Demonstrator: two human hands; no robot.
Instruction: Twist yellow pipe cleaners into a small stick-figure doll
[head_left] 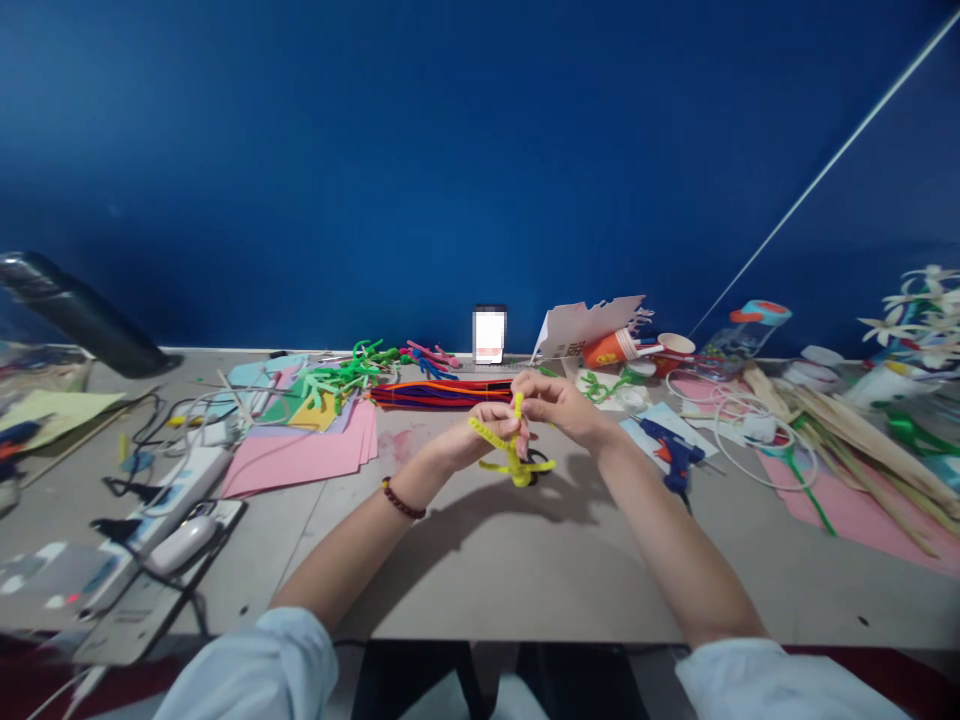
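Observation:
Both hands are raised over the middle of the table, working on a figure bent from fuzzy yellow pipe cleaner (pixel 517 470). My left hand (pixel 495 422) pinches its middle, with one yellow length sticking out to the left below the fingers. My right hand (pixel 553 402) closes its thumb and fingers on the yellow strand at the top. Beneath the hands hang the figure's lower strands and a rounded yellow end. A black loop (pixel 538 462) shows beside the figure; what it belongs to is partly hidden.
Behind the hands lies a bundle of red, orange and purple pipe cleaners (pixel 442 395). Left are pink paper (pixel 307 458), green pipe-cleaner pieces (pixel 337 378) and a power strip (pixel 169 510). A blue glue gun (pixel 676 452) lies right. A phone (pixel 490 335) stands against the wall.

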